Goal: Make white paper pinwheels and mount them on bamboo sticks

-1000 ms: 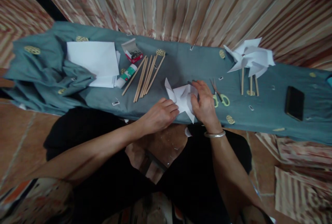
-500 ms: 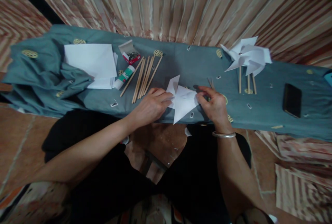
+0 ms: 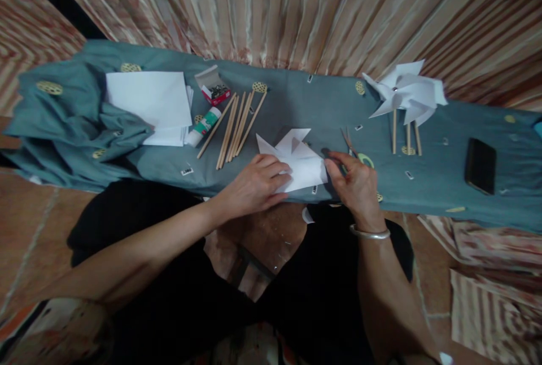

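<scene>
A white paper pinwheel [image 3: 301, 170] with folded, pointed blades lies at the front of the cloth-covered table, between my hands. My left hand [image 3: 260, 181] grips its left side, fingers over the paper and thumb near the lower edge. At its right corner, the thumb and fingers of my right hand [image 3: 350, 179] pinch the paper. Just beyond my right hand lie scissors [image 3: 365, 159] with a light green handle, partly covered by that hand. I cannot see the underside of the pinwheel.
Wooden sticks [image 3: 237, 128], a glue stick [image 3: 204, 126] and an open red box of small metal pieces [image 3: 215, 93] lie to the left, beside stacked white paper [image 3: 148, 100]. Finished-looking pinwheels on sticks [image 3: 409, 91] and a black phone [image 3: 480, 166] lie to the right.
The paper pinwheel has been turned, so its blades now point up and left. My left hand has moved further over it, and my right hand has shifted slightly down and right.
</scene>
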`<state>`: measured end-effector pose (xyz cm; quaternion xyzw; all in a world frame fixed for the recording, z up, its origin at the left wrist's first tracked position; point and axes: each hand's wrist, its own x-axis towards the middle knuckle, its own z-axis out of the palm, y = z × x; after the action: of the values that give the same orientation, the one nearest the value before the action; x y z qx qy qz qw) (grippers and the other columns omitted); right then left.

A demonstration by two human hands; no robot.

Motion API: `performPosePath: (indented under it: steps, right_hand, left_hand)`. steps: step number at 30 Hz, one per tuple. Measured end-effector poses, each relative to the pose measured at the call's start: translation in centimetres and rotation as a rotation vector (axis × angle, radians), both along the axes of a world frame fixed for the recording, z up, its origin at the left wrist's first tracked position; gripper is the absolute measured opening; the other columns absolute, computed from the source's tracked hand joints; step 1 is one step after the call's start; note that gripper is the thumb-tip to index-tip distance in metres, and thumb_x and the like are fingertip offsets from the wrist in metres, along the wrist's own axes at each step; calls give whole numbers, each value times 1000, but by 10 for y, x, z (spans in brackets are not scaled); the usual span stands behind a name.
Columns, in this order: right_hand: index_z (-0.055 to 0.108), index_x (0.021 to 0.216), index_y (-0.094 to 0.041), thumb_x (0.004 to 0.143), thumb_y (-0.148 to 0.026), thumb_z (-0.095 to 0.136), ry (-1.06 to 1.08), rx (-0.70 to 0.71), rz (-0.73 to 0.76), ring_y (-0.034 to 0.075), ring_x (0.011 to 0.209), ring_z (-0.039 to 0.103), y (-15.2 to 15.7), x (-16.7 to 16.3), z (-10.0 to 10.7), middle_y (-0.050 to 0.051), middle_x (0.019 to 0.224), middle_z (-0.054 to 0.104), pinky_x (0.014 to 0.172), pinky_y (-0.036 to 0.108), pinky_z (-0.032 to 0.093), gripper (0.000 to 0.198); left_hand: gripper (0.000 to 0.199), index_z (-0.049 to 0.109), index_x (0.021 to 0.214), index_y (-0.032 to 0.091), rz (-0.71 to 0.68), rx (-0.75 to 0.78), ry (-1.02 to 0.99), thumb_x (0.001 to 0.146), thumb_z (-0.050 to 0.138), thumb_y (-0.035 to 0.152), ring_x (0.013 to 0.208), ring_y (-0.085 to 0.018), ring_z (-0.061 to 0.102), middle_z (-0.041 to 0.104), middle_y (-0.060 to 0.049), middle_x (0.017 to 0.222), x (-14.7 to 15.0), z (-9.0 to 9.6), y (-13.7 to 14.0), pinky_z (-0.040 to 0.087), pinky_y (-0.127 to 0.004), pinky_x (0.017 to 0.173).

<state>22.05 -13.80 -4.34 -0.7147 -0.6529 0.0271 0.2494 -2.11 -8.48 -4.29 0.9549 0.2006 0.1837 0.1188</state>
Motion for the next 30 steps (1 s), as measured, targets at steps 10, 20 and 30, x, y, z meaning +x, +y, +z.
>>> performPosePath:
  steps: [10,20,30]
  right_hand:
    - [67,112,-22,93,-21,41,87,107,214,24,118,58,-2,-19,7,8,125,65,103,47,43,31]
    - [70,100,-22,82,-6,43,114,-9,366,27,128,48,-5,-14,3,6,135,57,108,52,41,36]
    - [71,96,-19,82,-7,46,70,-34,393,28,121,53,-6,-17,-7,10,127,63,103,51,46,31]
  left_hand:
    - [16,64,96,15,-46,87,85,93,49,16,93,-21,58,70,-7,99,5,-11,-7,41,-37,85]
    - [20,66,93,14,40,111,37,93,46,15,88,-18,61,71,-6,97,-20,-11,-2,42,-36,87]
    - [18,61,106,16,-10,115,71,95,47,19,99,-21,56,68,-9,107,-8,-14,-11,42,-36,83]
